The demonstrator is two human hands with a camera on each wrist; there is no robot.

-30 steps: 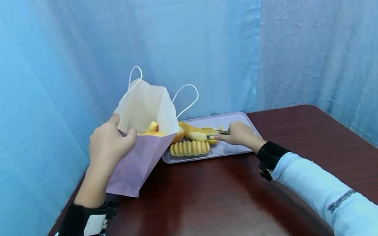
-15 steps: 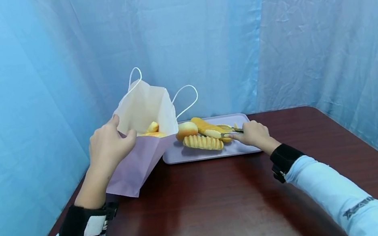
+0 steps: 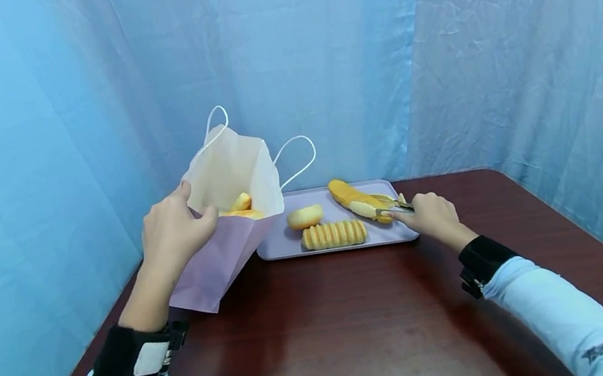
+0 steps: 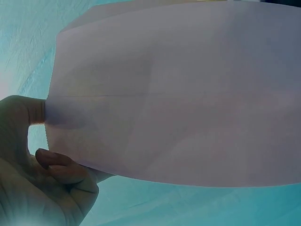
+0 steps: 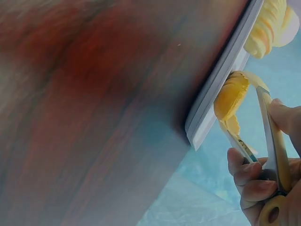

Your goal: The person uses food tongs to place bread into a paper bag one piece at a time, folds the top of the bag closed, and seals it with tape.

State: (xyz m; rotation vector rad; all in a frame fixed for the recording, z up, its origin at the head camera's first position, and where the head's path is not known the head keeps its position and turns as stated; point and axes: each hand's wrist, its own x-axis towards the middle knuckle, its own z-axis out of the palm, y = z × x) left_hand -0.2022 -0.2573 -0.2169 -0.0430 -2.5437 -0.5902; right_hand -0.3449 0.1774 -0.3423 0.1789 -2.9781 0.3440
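My left hand [image 3: 176, 229] grips the rim of a lilac paper bag [image 3: 223, 248] with white handles. Thumb and fingers pinch the bag's edge in the left wrist view. Inside the tilted bag, yellow bread pieces [image 3: 242, 213] show. My right hand [image 3: 434, 217] holds tongs [image 5: 273, 136], whose pale tips lie around one end of a long yellow bread [image 3: 344, 193]. That bread sits at the right part of a lilac tray [image 3: 278, 247]. A small round bun [image 3: 304, 217] and a ridged loaf [image 3: 334, 235] rest at the tray's left and middle.
The tray stands toward the back of a dark red-brown table [image 3: 334, 326], just right of the bag. Blue curtains [image 3: 319, 68] hang behind and at both sides. One bag handle [image 3: 300, 137] leans over the tray's left back edge.
My right hand has moved right with the tongs, and the long bread has shifted right. The ridged loaf lies farther right; the bun now shows apart from the bag. My left hand stays still.
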